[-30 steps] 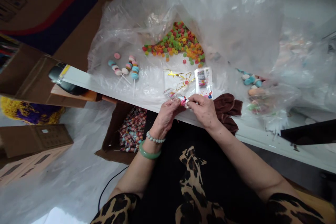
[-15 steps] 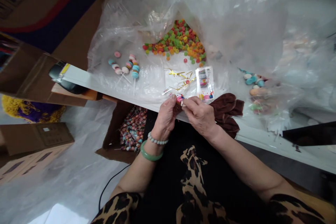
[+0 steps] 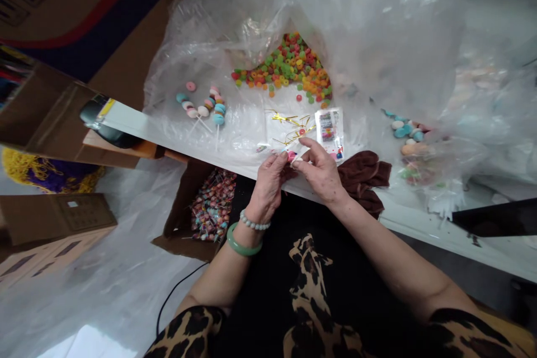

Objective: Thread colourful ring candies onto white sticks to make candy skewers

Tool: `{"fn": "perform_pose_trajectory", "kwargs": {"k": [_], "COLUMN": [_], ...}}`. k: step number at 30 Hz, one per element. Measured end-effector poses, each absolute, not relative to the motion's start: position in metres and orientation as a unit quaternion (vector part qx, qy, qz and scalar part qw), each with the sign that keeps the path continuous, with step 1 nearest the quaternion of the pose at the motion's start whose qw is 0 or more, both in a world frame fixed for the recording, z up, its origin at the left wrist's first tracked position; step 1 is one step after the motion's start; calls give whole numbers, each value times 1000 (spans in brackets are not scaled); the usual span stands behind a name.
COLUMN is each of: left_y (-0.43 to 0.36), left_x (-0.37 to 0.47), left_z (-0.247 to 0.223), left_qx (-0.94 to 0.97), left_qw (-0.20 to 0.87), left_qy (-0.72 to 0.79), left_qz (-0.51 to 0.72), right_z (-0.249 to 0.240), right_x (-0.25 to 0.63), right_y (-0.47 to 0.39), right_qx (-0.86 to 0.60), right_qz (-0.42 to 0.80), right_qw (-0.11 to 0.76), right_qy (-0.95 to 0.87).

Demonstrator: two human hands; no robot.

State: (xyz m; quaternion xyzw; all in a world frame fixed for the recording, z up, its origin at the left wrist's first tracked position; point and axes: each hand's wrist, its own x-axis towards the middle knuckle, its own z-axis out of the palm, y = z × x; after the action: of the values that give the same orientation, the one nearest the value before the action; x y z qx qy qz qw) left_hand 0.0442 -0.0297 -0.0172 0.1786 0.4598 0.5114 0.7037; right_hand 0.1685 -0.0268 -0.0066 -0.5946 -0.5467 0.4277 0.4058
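In the middle at the table's front edge, my left hand pinches a small wrapper printed in pink and blue. My right hand meets it from the other side, thumb and fingertips closed on a thin white end of it; what lies inside is hidden. Just beyond my fingers lie several gold twist ties and one small red ring candy. A flat printed packet rests beyond my right hand. Brown gloves lie right of that hand.
Sugared ring gummies are heaped in a clear plastic bag. Candy skewers lie at left, more pastel candies at right. Below the table edge, an open carton holds wrapped lollipops. A black tape dispenser sits at the left end.
My right hand's fingers have shifted and opened a little upward beside the wrapper. The wrapper has turned slightly in my left hand. The whole view has shifted slightly.
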Motion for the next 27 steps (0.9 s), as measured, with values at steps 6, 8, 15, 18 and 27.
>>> {"fn": "perform_pose_trajectory", "kwargs": {"k": [6, 8, 15, 18, 27], "left_y": [-16, -10, -6, -8, -17], "left_x": [31, 27, 32, 34, 37], "left_z": [-13, -11, -6, -7, -10], "left_qx": [132, 119, 78, 55, 87], "left_qw": [747, 744, 693, 674, 712], "left_qy": [420, 402, 400, 411, 415], "left_qz": [499, 520, 595, 612, 559], "right_z": [-5, -5, -4, -7, -8], "right_x": [166, 165, 161, 157, 157], "right_y": [-24, -25, -29, -31, -29], "right_qx": [-557, -559, -597, -596, -582], "right_qz": [466, 452, 371, 384, 557], "right_qw": [429, 427, 371, 385, 436], "right_qy": [-537, -549, -607, -591, -401]}}
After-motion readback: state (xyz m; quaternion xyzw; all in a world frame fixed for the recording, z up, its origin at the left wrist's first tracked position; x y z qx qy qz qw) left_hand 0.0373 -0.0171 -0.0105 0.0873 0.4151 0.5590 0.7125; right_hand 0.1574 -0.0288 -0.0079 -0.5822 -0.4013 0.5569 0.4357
